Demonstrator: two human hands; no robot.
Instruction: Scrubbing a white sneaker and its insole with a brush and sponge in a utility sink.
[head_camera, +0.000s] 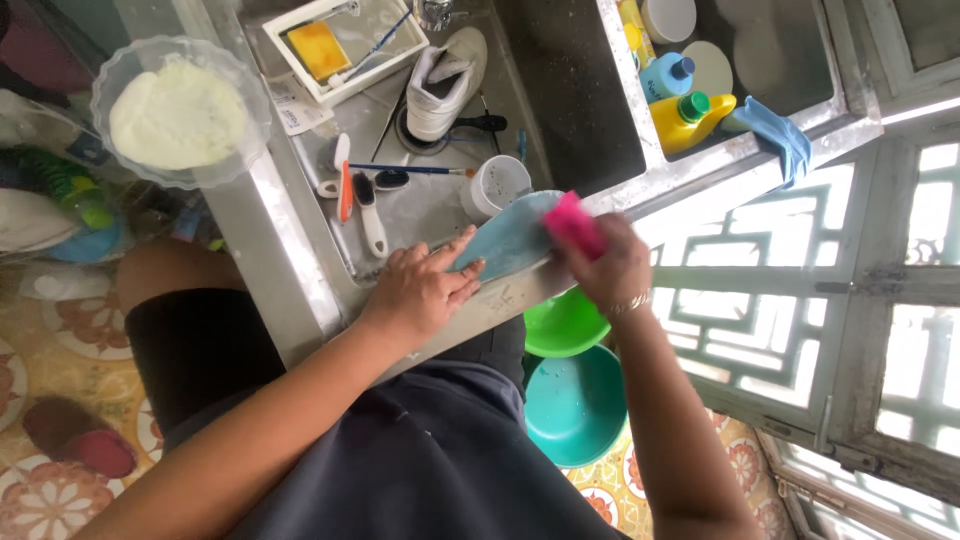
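A light blue shoe insole (508, 240) lies across the front rim of a steel sink (300, 260). My left hand (420, 288) presses flat on its near end and holds it down. My right hand (606, 268) is closed around a pink sponge (573, 224) that rests on the insole's far end. A white sneaker (446, 84) stands in the sink basin behind them, next to a white cup (496, 184).
Brushes (362, 196) lie in the basin beside a white tray with a yellow sponge (320, 48). A clear bowl of white powder (180, 112) sits at the left. Yellow and blue bottles (686, 112) stand on the ledge. Green and teal basins (574, 400) sit on the floor.
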